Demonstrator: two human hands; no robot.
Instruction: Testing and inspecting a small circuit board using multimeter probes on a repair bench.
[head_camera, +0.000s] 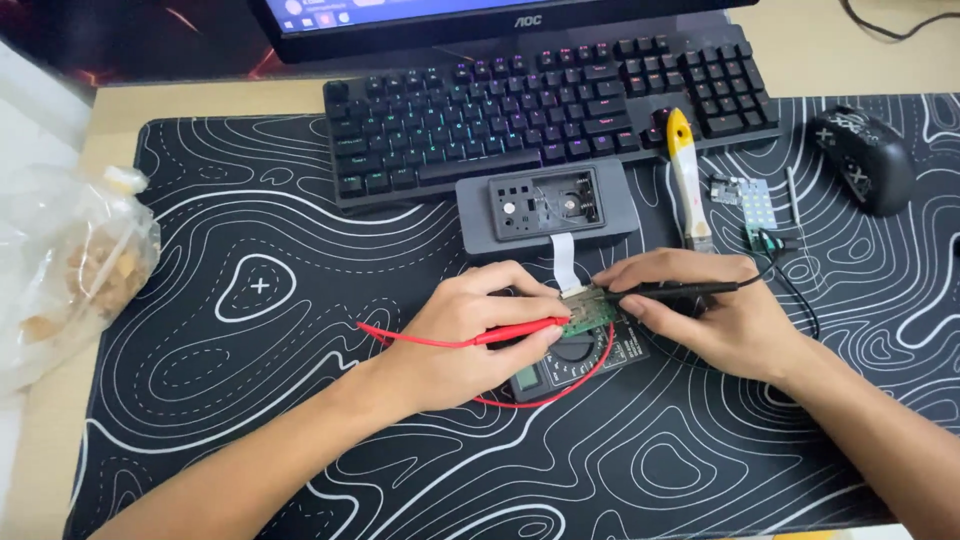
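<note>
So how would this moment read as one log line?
left hand: red probe on board | right hand: black probe on board | meter underneath

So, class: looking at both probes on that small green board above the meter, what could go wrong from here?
1. The red probe in the left hand and the black probe in the right hand meet close together on the small green circuit board; a slip might bridge contacts.
2. The board seems propped over the multimeter, unclamped, so it could shift.
3. The white ribbon cable to the grey case could be tugged.
</note>
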